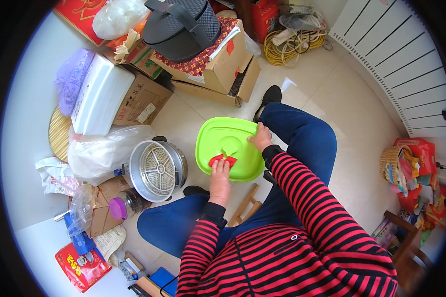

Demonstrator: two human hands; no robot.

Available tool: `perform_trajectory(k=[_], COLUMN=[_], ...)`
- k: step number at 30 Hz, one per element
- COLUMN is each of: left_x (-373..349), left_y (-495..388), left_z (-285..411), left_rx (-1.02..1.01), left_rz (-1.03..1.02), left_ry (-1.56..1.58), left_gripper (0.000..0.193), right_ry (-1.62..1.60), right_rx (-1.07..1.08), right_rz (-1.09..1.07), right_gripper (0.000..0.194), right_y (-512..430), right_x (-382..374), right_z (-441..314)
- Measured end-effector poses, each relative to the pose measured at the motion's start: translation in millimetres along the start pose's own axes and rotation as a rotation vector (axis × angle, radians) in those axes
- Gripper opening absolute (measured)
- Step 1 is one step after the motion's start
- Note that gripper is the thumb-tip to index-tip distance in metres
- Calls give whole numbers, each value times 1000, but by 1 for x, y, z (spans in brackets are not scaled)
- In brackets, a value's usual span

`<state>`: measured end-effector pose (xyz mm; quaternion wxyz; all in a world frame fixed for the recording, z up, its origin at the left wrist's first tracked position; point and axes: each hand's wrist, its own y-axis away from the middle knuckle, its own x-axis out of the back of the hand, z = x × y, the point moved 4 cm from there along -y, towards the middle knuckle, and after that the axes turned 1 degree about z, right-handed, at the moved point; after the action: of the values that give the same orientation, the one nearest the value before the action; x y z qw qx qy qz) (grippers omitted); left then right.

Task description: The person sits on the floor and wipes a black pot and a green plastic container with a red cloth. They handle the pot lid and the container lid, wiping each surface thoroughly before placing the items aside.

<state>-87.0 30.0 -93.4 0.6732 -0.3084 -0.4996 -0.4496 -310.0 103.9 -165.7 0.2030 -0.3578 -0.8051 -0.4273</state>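
A lime-green plastic lid, square with rounded corners and a raised middle, is held between my knees. My right hand grips its rim at the right side, thumb lying on the upper face. With the fingers of my left hand I press a red cloth against the lid near its centre. Part of the cloth is hidden beneath those fingers. Whether a container sits under the lid cannot be seen.
Left of the lid stands a metal steamer pot, beside a clear jar with a purple cap. Cardboard boxes and a white foam box line the wall. A dark lidded basket tops another box. At right are a radiator and a wicker basket.
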Motion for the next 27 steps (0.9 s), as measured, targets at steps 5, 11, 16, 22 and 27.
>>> perform_trajectory(k=[5,11,16,22,27], left_x=[6,-1,-20,-19,-10], left_y=[-22,-81,-99,-58,-13], left_z=[-28,-18,13,36,29], left_rx=[107,86,-29,-225,-160], left_rz=[134,262,93,25,-32], left_ry=[63,205,55,-68,21], left_gripper=[44,45,34,33,37], right_ry=[-18,-4,-2,-19,-7], right_rx=[-23,-5,-1,11,27], right_rz=[-7,21,49,39,49], right_gripper=[73,83,84,76,74], right_y=[2,-2,-2,-1,-1], right_x=[2,-1,-4,-2,-2], right_z=[-1,2,5,4,4])
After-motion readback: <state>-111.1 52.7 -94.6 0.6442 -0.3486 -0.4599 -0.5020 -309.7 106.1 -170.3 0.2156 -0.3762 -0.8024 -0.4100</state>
